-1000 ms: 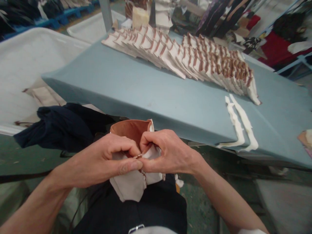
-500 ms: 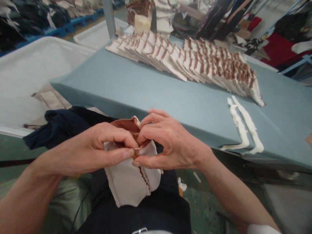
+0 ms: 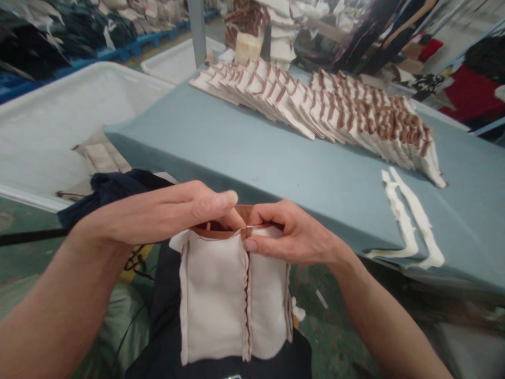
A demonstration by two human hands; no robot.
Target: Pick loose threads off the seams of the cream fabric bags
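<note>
Over my lap hangs a cream-and-brown sewn pouch (image 3: 215, 295), its top rim uppermost and a brown-edged seam running down its front. My right hand (image 3: 290, 231) pinches the rim at this seam between thumb and fingers. At the left part of the opening is my left hand (image 3: 193, 208), thumb stretched out above the rim and apart from the fabric. Its fingertips dip into the brown-lined opening and are partly hidden.
Ahead is a blue-grey table (image 3: 189, 137) bearing rows of similar cream-and-brown pieces (image 3: 315, 105). Two white strips (image 3: 410, 216) lie near its front edge at the right. A white bin (image 3: 79, 100) with fabric pieces stands left, beside dark blue cloth (image 3: 114, 192). A person (image 3: 379, 31) is behind.
My left thumb has come off the rim and lifted. The pouch now hangs straighter, with its front spread out and more of it showing. My right hand still pinches the seam.
</note>
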